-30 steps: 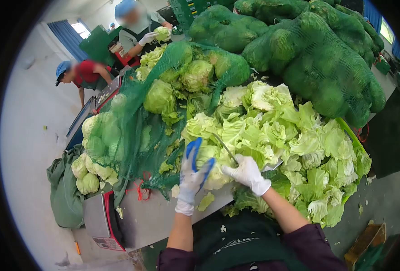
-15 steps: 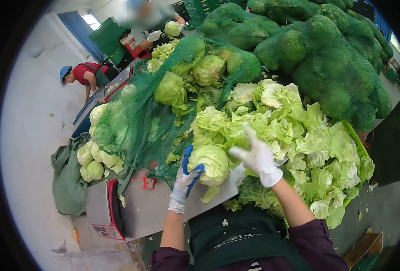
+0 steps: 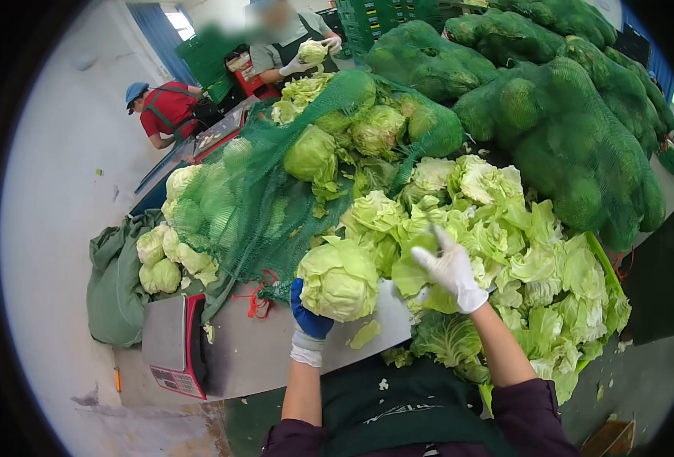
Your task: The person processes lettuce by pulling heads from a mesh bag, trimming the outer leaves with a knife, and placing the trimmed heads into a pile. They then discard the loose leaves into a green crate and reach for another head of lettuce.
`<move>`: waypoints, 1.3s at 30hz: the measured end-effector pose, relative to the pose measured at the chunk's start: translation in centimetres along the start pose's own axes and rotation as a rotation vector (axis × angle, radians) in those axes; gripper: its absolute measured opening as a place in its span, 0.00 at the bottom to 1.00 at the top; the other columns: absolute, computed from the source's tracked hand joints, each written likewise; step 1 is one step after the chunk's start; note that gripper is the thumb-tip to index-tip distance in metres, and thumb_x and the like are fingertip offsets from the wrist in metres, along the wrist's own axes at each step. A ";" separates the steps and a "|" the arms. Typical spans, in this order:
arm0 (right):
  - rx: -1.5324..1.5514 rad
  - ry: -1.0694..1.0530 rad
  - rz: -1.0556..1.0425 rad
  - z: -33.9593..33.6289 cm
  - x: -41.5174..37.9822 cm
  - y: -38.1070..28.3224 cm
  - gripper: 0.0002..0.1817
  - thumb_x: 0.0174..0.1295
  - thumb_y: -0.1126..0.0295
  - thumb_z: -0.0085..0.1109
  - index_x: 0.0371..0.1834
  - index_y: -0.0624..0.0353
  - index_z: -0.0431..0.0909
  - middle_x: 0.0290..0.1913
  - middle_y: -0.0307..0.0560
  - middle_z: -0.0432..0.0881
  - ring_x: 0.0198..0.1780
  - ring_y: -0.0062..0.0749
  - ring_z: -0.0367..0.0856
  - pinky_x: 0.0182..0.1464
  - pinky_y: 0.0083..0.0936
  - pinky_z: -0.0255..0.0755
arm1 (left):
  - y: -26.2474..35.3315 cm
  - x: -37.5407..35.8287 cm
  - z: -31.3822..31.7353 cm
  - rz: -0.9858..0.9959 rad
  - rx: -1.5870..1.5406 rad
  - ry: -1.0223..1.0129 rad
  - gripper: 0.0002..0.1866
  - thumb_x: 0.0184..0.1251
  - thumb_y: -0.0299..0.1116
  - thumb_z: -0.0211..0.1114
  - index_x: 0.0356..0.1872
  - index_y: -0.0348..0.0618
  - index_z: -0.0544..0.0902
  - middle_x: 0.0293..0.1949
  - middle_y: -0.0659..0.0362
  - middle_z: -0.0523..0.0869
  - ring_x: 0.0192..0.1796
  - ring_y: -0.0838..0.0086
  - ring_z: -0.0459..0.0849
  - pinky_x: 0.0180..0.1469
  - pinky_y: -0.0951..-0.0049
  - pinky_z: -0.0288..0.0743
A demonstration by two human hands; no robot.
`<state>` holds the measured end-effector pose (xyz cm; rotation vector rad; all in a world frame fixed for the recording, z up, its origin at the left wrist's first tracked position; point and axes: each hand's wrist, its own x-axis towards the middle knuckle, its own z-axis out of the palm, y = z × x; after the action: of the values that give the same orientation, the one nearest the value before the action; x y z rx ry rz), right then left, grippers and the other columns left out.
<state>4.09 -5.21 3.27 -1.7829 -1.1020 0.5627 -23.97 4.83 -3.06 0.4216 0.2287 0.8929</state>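
Note:
A round pale green cabbage (image 3: 338, 280) rests in my left hand (image 3: 311, 320), whose blue-palmed glove cups it from below on the left, over the metal table. To its right is my right hand (image 3: 453, 273) in a white glove, its thumb and forefinger spread apart. A loose cabbage leaf (image 3: 411, 268), slightly blurred, hangs just left of and below that thumb. Beyond the right hand lies a large heap of loose leaves (image 3: 535, 259) in a bright green crate (image 3: 607, 263). A small leaf scrap (image 3: 364, 333) lies on the table (image 3: 268, 358) below the cabbage.
An opened green net sack (image 3: 245, 198) of cabbages spreads across the table's far left. Full net sacks (image 3: 565, 145) are piled at the back right. A red-edged scale (image 3: 171, 343) stands at the left. Two people work at the back, one holding a cabbage (image 3: 313, 51).
My left hand has turned its palm up under the cabbage, which has shifted left and nearer. My right hand has moved slightly right and down, and a leaf now shows beside its thumb.

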 end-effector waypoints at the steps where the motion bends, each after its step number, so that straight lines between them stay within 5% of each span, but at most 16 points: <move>1: 0.080 -0.095 -0.067 0.0 -0.8 -2.3 0.34 0.57 0.45 0.62 0.56 0.63 0.75 0.43 0.64 0.83 0.44 0.54 0.83 0.48 0.36 0.76 | 0.0 0.1 0.5 0.002 -0.005 -0.002 0.33 0.70 0.56 0.48 0.69 0.45 0.65 0.69 0.54 0.67 0.69 0.57 0.66 0.72 0.51 0.55; 3: 0.010 -0.264 -0.273 0.5 -1.9 -4.6 0.37 0.56 0.43 0.62 0.60 0.62 0.73 0.47 0.64 0.82 0.45 0.52 0.83 0.52 0.33 0.75 | -0.1 0.2 1.5 0.073 0.186 0.059 0.32 0.71 0.53 0.47 0.70 0.44 0.63 0.68 0.52 0.68 0.70 0.58 0.66 0.72 0.52 0.55; 7: -0.052 -0.331 -0.371 -0.1 -1.6 -4.4 0.21 0.59 0.53 0.62 0.43 0.61 0.81 0.38 0.61 0.82 0.38 0.46 0.83 0.42 0.32 0.76 | -0.4 -0.1 4.7 0.023 0.165 0.016 0.32 0.71 0.53 0.47 0.70 0.45 0.63 0.69 0.51 0.67 0.70 0.58 0.64 0.72 0.52 0.54; 8: -0.054 -0.330 -0.374 -0.6 -1.3 -4.2 0.21 0.59 0.53 0.62 0.43 0.61 0.81 0.38 0.61 0.82 0.38 0.46 0.83 0.42 0.32 0.76 | -0.7 -0.3 5.7 0.068 0.261 -0.192 0.32 0.71 0.53 0.47 0.70 0.45 0.63 0.70 0.51 0.66 0.71 0.58 0.64 0.73 0.52 0.54; 11: 0.023 0.030 -0.219 -2.0 0.2 -3.0 0.14 0.61 0.66 0.60 0.24 0.67 0.76 0.21 0.49 0.79 0.20 0.26 0.71 0.24 0.26 0.66 | -2.1 -1.1 5.7 0.120 0.380 -0.403 0.33 0.70 0.54 0.48 0.70 0.46 0.62 0.71 0.52 0.64 0.72 0.59 0.62 0.73 0.52 0.52; 14: -0.155 0.111 0.091 -4.5 2.4 0.1 0.14 0.60 0.64 0.62 0.35 0.67 0.81 0.26 0.50 0.82 0.25 0.26 0.75 0.29 0.25 0.70 | -3.4 -2.4 5.0 0.788 2.282 -0.141 0.37 0.66 0.52 0.59 0.71 0.46 0.59 0.68 0.55 0.68 0.70 0.62 0.65 0.72 0.55 0.55; 16: -0.130 0.298 -0.075 -5.0 1.4 1.2 0.30 0.58 0.49 0.63 0.56 0.61 0.75 0.41 0.63 0.83 0.34 0.47 0.83 0.40 0.32 0.76 | -4.1 -2.1 5.6 0.630 1.918 -0.132 0.38 0.64 0.48 0.62 0.71 0.46 0.58 0.68 0.55 0.69 0.69 0.62 0.67 0.72 0.57 0.57; 19: -0.067 0.247 -0.474 -2.6 -0.7 -0.9 0.41 0.56 0.44 0.64 0.67 0.58 0.65 0.48 0.63 0.82 0.38 0.45 0.83 0.43 0.33 0.75 | -5.3 -2.2 5.9 0.253 1.106 -0.053 0.38 0.61 0.42 0.67 0.71 0.46 0.59 0.67 0.55 0.70 0.67 0.63 0.70 0.70 0.60 0.61; 21: 0.003 0.010 -0.369 -2.2 -1.9 -3.6 0.41 0.56 0.44 0.64 0.67 0.58 0.65 0.49 0.61 0.82 0.38 0.43 0.82 0.45 0.33 0.74 | -6.2 -2.1 5.5 0.055 0.659 0.013 0.38 0.61 0.40 0.67 0.70 0.46 0.60 0.66 0.56 0.70 0.67 0.64 0.71 0.69 0.62 0.63; 23: 0.074 -0.224 -0.259 -1.5 -2.4 -5.2 0.41 0.56 0.43 0.64 0.66 0.58 0.65 0.49 0.60 0.82 0.39 0.41 0.82 0.46 0.33 0.74 | -6.8 -2.5 4.5 0.377 1.364 -0.153 0.37 0.60 0.42 0.67 0.69 0.47 0.62 0.66 0.56 0.71 0.68 0.66 0.69 0.70 0.62 0.60; 25: 0.286 -0.514 -0.097 -0.9 -2.5 -6.0 0.39 0.55 0.43 0.64 0.62 0.58 0.68 0.41 0.55 0.82 0.38 0.39 0.81 0.45 0.32 0.73 | -6.4 -3.2 4.7 0.376 1.614 -0.132 0.38 0.61 0.43 0.67 0.70 0.49 0.61 0.67 0.57 0.70 0.68 0.67 0.68 0.71 0.62 0.58; 27: 0.276 -0.409 -0.143 -0.5 -3.0 -5.3 0.26 0.57 0.51 0.65 0.49 0.59 0.75 0.30 0.45 0.79 0.30 0.30 0.79 0.35 0.27 0.73 | -6.1 -3.2 5.1 0.383 1.862 -0.096 0.38 0.61 0.45 0.66 0.71 0.50 0.59 0.67 0.58 0.70 0.69 0.67 0.68 0.71 0.62 0.57; 30: 0.510 -0.422 0.083 -2.9 -4.0 -6.1 0.06 0.61 0.70 0.62 0.29 0.57 0.78 0.20 0.29 0.74 0.18 0.09 0.70 0.22 0.11 0.63 | -5.4 -3.0 5.8 0.209 1.501 -0.017 0.35 0.66 0.51 0.56 0.71 0.48 0.60 0.67 0.56 0.70 0.68 0.66 0.69 0.69 0.61 0.62; 34: 0.517 -0.109 0.082 -3.8 -1.8 -3.5 0.17 0.59 0.61 0.67 0.48 0.58 0.79 0.25 0.36 0.81 0.23 0.16 0.76 0.25 0.15 0.69 | -4.6 -2.7 6.0 0.361 1.583 0.104 0.37 0.62 0.50 0.62 0.70 0.50 0.62 0.66 0.58 0.71 0.68 0.66 0.69 0.69 0.61 0.60; 37: 0.078 -0.071 -0.192 -1.7 -3.0 -5.6 0.46 0.55 0.51 0.70 0.73 0.57 0.58 0.41 0.55 0.85 0.34 0.37 0.83 0.40 0.30 0.76 | -4.5 -2.6 5.8 0.474 1.165 0.081 0.35 0.62 0.48 0.63 0.69 0.52 0.64 0.65 0.57 0.73 0.67 0.66 0.71 0.69 0.62 0.60; 39: -0.115 -0.175 -0.136 0.0 -4.8 -8.5 0.39 0.56 0.54 0.69 0.68 0.59 0.65 0.39 0.54 0.85 0.32 0.39 0.83 0.39 0.28 0.76 | -4.5 -2.7 7.0 0.443 1.137 0.094 0.36 0.63 0.51 0.61 0.70 0.52 0.62 0.66 0.56 0.71 0.68 0.65 0.68 0.70 0.59 0.59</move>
<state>-2.04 -7.99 10.39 -1.7651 -1.3898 0.5917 -19.90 -1.60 1.28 1.5276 0.7557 1.1589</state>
